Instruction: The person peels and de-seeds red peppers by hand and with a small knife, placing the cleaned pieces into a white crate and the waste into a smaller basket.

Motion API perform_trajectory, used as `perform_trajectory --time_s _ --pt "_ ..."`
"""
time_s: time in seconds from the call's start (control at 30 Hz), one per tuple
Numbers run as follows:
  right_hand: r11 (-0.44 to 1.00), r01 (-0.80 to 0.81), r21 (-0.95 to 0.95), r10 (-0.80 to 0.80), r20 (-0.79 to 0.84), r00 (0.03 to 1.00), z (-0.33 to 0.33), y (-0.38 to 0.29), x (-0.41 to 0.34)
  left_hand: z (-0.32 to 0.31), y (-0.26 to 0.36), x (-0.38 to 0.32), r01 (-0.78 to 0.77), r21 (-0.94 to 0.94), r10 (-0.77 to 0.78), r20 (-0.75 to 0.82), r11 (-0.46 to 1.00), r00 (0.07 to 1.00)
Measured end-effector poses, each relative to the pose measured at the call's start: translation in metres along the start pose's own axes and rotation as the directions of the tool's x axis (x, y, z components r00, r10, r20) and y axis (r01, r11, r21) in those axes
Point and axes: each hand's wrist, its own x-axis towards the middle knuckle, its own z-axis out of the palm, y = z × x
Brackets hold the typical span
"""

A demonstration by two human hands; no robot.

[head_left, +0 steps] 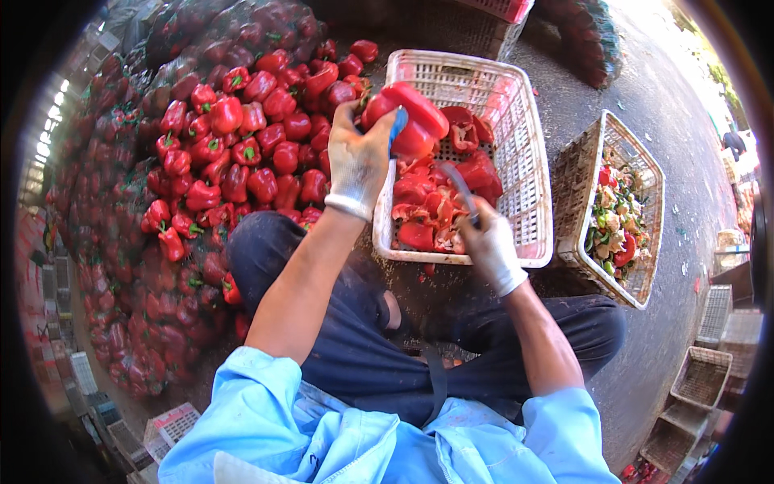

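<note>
My left hand (361, 151), in a white knit glove with blue at the thumb tip, grips a red bell pepper (411, 118) above the left side of a white plastic crate (521, 163). Opened red pepper pieces (423, 202) lie on the crate's floor. My right hand (488, 239), gloved too, holds a knife (461, 187) by its dark handle over the crate's near edge. The curved blade points up and away from me, apart from the held pepper. A pile of whole red bell peppers (254, 139) lies to the left of my left hand.
Mesh sacks of red peppers (121, 242) surround the pile on the left. Right of the white crate, a second, tilted crate (656, 181) holds pepper cores and trimmings (617, 224). Another filled sack (583, 42) is at the back. Stacked empty crates (701, 378) stand at the far right.
</note>
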Motion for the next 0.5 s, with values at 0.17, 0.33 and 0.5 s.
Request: perform_trajectory --time_s 0.17,0.33,0.5 --pt "0.917 -0.088 0.39 0.09 0.015 0.996 -0.033 -0.054 0.017 -0.015 -0.029 -0.008 -0.003 0.188 -0.025 0.149 0.982 0.988" --pt "0.895 -0.067 0.441 0.048 0.056 0.997 -0.032 -0.059 0.03 -0.011 -0.038 -0.021 -0.007 0.306 -0.092 0.308 0.952 0.947" --pt "0.901 -0.113 0.418 0.082 0.092 0.992 -0.032 -0.061 0.027 -0.005 -0.023 -0.029 -0.186 0.408 0.021 0.376 0.894 0.926"
